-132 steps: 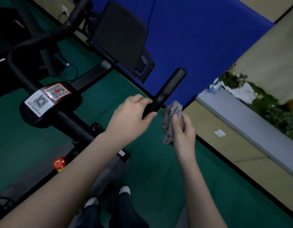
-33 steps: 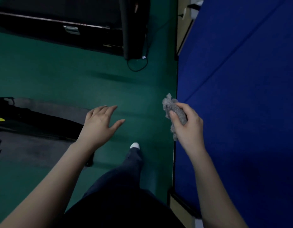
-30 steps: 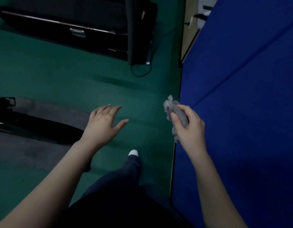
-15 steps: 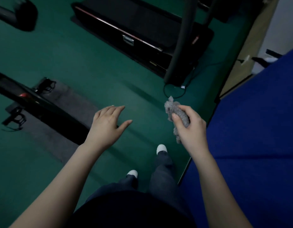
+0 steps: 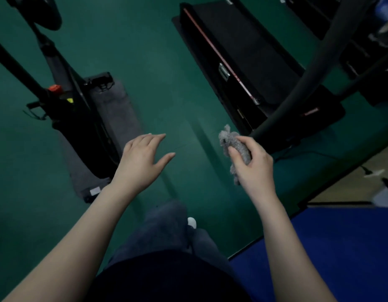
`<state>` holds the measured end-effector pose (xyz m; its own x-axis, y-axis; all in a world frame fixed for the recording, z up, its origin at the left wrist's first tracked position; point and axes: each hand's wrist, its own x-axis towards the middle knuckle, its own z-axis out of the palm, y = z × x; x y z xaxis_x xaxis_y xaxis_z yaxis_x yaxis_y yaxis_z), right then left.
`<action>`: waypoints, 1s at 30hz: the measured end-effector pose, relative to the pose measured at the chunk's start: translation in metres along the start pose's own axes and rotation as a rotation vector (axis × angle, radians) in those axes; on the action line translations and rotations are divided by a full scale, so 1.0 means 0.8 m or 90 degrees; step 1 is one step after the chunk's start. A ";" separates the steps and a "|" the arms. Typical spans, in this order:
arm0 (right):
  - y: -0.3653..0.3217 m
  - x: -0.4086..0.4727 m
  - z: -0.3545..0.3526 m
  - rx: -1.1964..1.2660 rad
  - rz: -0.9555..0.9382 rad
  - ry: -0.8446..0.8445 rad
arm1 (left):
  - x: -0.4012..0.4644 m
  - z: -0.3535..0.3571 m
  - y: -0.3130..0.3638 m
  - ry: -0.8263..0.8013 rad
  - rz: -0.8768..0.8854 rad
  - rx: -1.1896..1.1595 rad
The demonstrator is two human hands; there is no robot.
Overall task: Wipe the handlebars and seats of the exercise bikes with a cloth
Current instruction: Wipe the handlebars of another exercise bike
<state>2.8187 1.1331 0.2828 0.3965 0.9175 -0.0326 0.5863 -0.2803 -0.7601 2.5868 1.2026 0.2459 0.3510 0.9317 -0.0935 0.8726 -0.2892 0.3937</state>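
Crossing green floor between machines, left hand spread and empty, right hand bunching grey cloth. Bike at left, not yet reached. Risk: tripping on its mat.

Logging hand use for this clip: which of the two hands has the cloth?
The right hand, its fingers curled around the crumpled grey fluffy cloth. The left hand is spread flat and holds nothing.
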 end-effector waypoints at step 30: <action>-0.136 0.400 0.127 -0.013 -0.261 -0.208 | 0.250 -0.048 -0.082 0.077 -0.275 -0.054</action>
<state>2.8099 1.4858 0.2894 -0.1080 0.9922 0.0619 0.6623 0.1182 -0.7398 2.5869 1.4159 0.2367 -0.0849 0.9834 -0.1604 0.8975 0.1454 0.4164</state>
